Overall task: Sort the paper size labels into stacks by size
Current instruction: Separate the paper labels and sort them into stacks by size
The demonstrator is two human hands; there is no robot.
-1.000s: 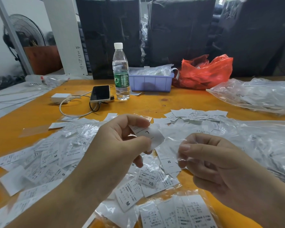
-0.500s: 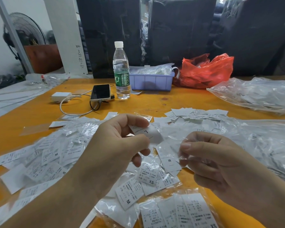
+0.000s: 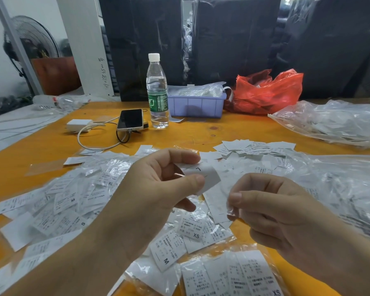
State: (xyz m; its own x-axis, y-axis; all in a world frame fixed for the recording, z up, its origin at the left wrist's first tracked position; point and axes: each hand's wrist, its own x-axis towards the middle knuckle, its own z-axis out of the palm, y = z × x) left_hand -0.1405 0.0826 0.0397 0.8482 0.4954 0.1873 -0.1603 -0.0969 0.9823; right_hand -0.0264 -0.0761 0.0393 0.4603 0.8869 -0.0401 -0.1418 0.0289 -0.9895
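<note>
My left hand [image 3: 158, 184] pinches a white paper label marked L [image 3: 205, 176] between thumb and fingers, above the orange table [image 3: 30, 150]. To its right my right hand [image 3: 271, 208] pinches a thin clear plastic sleeve [image 3: 230, 197] at its edge, just below the L label. Under both hands lies a loose spread of size labels [image 3: 73, 201] marked M, S, XL and XS, many in clear wrappers. A tidier heap of labels [image 3: 254, 146] sits farther back on the right. A packet of XS labels [image 3: 233, 274] lies at the near edge.
At the back stand a water bottle [image 3: 157, 92], a phone [image 3: 130, 120] with a white charger [image 3: 79, 124] and cable, a purple bin [image 3: 195, 104] and a red bag [image 3: 267, 92]. Clear bags of labels [image 3: 333, 122] fill the right side.
My right hand has risen a little and come closer to the left hand. The L label stays pinched in my left hand.
</note>
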